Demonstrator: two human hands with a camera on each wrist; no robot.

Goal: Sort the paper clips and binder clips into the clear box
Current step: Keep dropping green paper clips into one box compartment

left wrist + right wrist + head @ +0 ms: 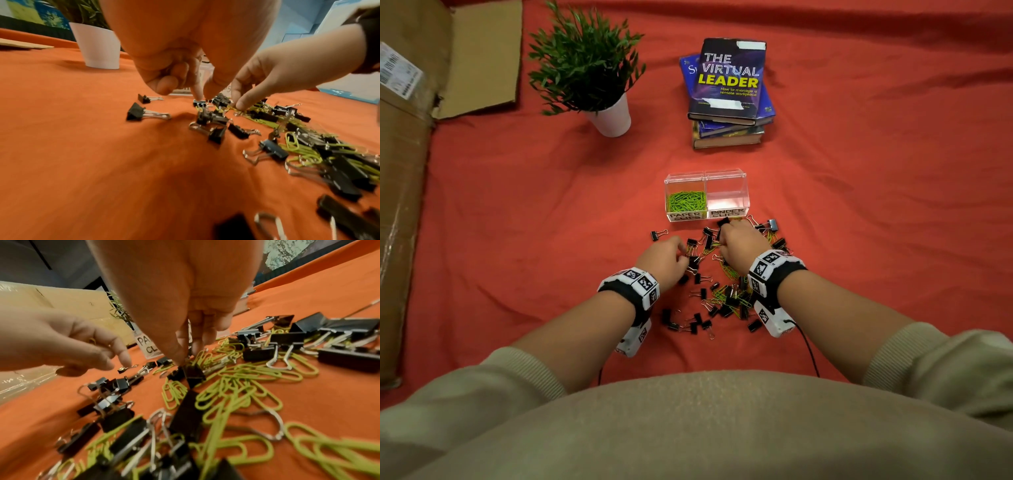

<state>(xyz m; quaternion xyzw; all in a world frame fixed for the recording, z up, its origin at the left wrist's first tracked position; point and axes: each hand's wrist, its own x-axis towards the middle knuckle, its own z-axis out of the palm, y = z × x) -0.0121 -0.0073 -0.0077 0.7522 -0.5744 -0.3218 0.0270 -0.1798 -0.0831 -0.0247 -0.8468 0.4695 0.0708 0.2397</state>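
The clear box (726, 176) stands just beyond the pile. Its left half, labelled paper clips, holds green paper clips (686, 201); the binder-clip half looks bare. Black binder clips (697, 322) and green paper clips (242, 386) lie mixed on the red cloth. My left hand (204, 98) reaches down at the pile's left edge, thumb and forefinger pinching a small binder clip (199, 103). My right hand (188, 358) is over the pile's far end and pinches the wire handles of a black binder clip (193, 374), which hangs just above the paper clips.
A potted plant (611, 116) stands at the back left and a stack of books (729, 89) behind the box. Cardboard (404, 192) runs along the left edge. One binder clip (658, 234) lies apart, left of the pile. Red cloth (534, 222) covers the table.
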